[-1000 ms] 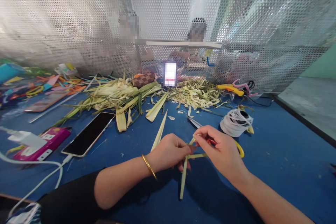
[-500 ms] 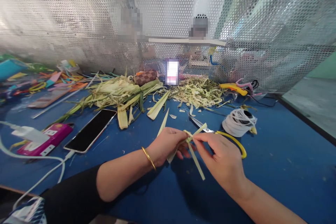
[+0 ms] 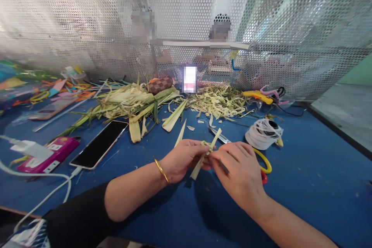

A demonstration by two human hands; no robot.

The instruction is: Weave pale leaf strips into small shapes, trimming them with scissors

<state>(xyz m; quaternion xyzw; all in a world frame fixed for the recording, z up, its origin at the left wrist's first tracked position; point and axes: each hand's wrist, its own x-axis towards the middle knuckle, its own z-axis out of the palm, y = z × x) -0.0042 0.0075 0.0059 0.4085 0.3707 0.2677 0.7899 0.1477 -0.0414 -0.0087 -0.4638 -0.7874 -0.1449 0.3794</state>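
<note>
Between both hands, above the blue table, is a small piece of folded pale-green husk strips (image 3: pixel 198 166), with a loop at its top and ends sticking out. My left hand (image 3: pixel 184 159), with a gold bangle at the wrist, pinches it between thumb and fingers. My right hand (image 3: pixel 240 170) has its thumb and forefinger closed on the same piece from the right; the fingertips partly hide it. Scissors (image 3: pixel 263 159) with yellow and red handles lie beneath and behind my right hand, largely covered. A roll of white cord (image 3: pixel 263 135) stands just beyond them.
A heap of corn husks (image 3: pixel 124 102) and a pile of shredded scraps (image 3: pixel 219 102) lie against the perforated metal screen (image 3: pixel 186 7). On the left are a black-screened phone (image 3: pixel 100 145), a magenta power strip (image 3: pixel 49 155) and white cables. People sit behind the screen.
The long strip end that hung down to the right no longer shows there; an end now hangs lower left. My right hand has turned slightly, and the scissors' red handle has come into view.
</note>
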